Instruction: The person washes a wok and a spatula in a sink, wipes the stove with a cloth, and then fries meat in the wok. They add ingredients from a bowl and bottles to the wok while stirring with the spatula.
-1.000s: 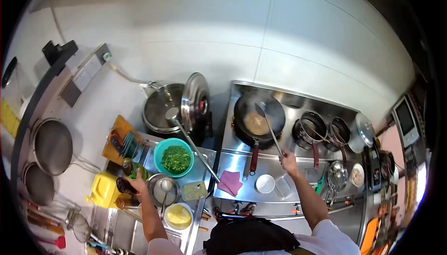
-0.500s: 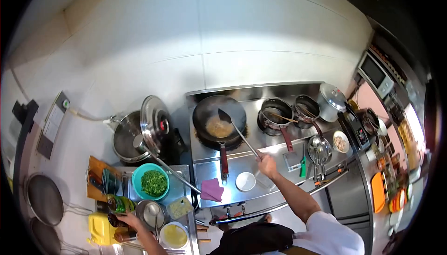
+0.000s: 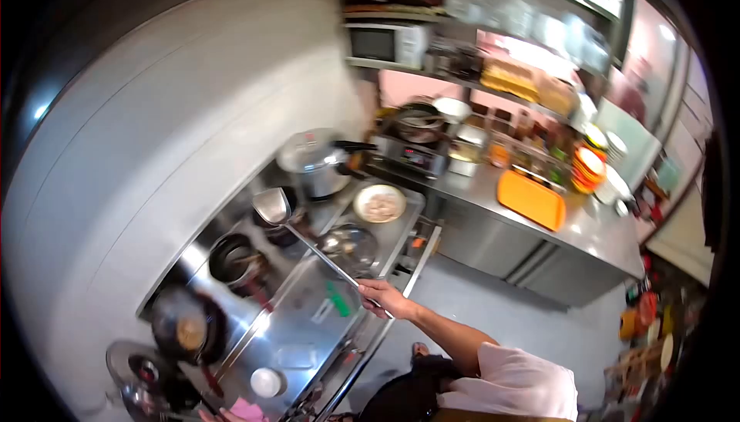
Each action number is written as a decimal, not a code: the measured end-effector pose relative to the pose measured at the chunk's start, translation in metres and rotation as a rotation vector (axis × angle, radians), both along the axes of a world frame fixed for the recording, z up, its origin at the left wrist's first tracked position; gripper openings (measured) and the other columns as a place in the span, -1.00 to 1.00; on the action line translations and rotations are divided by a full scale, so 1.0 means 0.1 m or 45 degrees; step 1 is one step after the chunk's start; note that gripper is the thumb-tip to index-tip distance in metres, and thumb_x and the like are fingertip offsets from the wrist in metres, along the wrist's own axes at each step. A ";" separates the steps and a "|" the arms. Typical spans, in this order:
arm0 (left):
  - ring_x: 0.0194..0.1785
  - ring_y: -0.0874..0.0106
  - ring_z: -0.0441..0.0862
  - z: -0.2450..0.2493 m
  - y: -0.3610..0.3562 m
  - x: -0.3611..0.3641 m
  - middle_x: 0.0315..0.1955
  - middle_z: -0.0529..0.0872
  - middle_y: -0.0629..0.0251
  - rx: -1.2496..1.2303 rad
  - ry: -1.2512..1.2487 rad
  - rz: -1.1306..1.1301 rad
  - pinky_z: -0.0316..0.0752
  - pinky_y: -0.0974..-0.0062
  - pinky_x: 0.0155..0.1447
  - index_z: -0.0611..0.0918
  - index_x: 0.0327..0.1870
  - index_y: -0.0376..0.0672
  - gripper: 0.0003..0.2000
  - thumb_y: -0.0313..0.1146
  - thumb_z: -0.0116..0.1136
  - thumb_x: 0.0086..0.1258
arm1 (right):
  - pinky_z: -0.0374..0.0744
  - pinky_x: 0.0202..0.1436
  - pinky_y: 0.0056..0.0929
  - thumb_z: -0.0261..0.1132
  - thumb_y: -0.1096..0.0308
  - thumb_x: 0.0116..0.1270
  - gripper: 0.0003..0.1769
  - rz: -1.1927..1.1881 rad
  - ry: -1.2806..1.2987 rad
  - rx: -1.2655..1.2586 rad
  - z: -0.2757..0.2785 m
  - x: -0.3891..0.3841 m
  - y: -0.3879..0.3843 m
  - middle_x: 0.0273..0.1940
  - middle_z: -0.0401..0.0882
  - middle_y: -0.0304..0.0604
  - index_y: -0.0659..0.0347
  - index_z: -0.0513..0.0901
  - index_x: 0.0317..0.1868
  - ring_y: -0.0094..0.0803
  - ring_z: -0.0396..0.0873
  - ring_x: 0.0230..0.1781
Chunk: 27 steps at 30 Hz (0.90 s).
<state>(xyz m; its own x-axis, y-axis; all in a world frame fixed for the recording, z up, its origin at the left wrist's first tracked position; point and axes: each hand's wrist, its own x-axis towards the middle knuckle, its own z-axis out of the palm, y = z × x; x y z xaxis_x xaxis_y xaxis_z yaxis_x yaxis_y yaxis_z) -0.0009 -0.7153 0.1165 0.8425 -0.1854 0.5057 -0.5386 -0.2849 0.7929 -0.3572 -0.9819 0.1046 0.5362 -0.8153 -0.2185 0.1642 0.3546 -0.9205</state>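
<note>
My right hand (image 3: 383,299) is closed round the handle of a wok spatula (image 3: 271,206). Its metal blade is lifted over the back of the stove, above a small dark pot (image 3: 287,235). A wok (image 3: 171,328) with brownish food in it sits at the stove's left end, away from the spatula. At the bottom edge, a blurred bit of my left hand (image 3: 210,416) shows beside a pink-purple cloth (image 3: 245,410). The frame cuts off most of that hand, so I cannot make out its fingers or any hold.
A second saucepan (image 3: 233,258), a pressure cooker (image 3: 317,166) and a bowl of pale food pieces (image 3: 380,205) line the stove. A white bowl (image 3: 267,382) stands at the front. Along the right counter are an induction cooker (image 3: 414,155) and an orange tray (image 3: 532,200).
The view has swung to the right. My right hand has lifted the spatula out of the wok and carried it rightward. My left hand, earlier at the bottles, is now mostly out of frame.
</note>
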 end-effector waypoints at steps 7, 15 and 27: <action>0.31 0.17 0.33 -0.71 -1.96 -1.86 0.27 0.36 0.04 -0.039 0.066 -1.021 0.30 0.28 0.28 0.32 0.29 -0.30 -0.49 -0.52 0.10 0.30 | 0.26 -0.71 -0.65 0.04 0.34 0.47 -0.52 -0.488 -0.076 -0.049 0.21 -2.00 0.07 -0.60 0.29 -0.38 0.18 0.29 0.36 -0.67 0.23 -0.76; 0.12 0.36 0.48 -0.67 -3.11 -3.50 0.17 0.48 0.12 0.130 0.520 -1.659 0.36 0.41 0.18 0.36 0.22 -0.29 -0.60 -0.59 -0.04 0.34 | 0.26 -0.70 -0.64 0.17 0.41 0.34 -0.43 -1.110 0.078 -0.074 0.24 -3.37 -0.44 -0.56 0.36 -0.38 0.24 0.31 0.35 -0.66 0.26 -0.73; -0.14 0.40 0.66 -0.76 -4.94 -5.13 -0.06 0.64 0.09 0.168 0.708 -1.998 0.51 0.53 -0.06 0.44 0.13 -0.31 -0.71 -0.58 -0.05 0.40 | 0.28 -0.70 -0.53 0.23 0.36 0.24 -0.53 -1.049 1.042 -0.035 0.47 -4.94 -2.81 -0.58 0.40 -0.30 0.30 0.50 0.17 -0.57 0.33 -0.70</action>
<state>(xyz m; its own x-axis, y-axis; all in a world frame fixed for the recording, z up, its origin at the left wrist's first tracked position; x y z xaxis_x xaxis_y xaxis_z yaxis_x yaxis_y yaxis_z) -0.5139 -1.2093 0.0400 -0.1302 -0.9813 0.1418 -0.0266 0.1465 0.9889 -0.8510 -1.2628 0.1513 -0.4522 -0.8615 -0.2311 -0.3118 0.3955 -0.8639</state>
